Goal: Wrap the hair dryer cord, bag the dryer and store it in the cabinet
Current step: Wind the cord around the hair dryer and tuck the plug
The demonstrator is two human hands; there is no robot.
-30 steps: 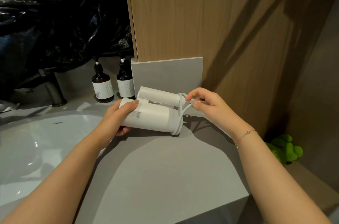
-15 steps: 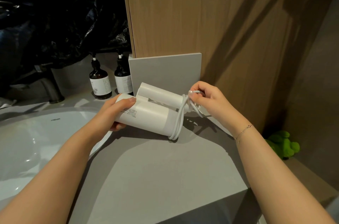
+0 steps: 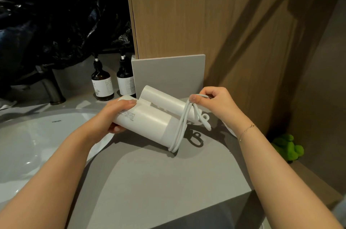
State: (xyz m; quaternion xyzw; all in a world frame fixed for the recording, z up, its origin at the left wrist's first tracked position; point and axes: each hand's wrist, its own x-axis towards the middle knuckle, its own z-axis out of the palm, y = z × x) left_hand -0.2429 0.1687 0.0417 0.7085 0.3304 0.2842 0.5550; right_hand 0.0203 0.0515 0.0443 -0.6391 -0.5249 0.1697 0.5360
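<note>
Grey countertop (image 3: 149,182) was under everything. Left hand (image 3: 110,116) curled around the white hair dryer (image 3: 149,118), held just above it, right hand (image 3: 215,103) pinched the cord (image 3: 182,125) looped round the folded dryer. Two brown pump bottles (image 3: 102,83) stood behind.

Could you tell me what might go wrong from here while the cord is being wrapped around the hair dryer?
1. The cord is looped only at the very end of the hair dryer, so the turns could slide off if the right hand eases its grip.
2. A free loop dangles below that hand and may unravel or snag.
3. The left hand holds the dryer beside the sink; a slip could drop it into the basin.
</note>
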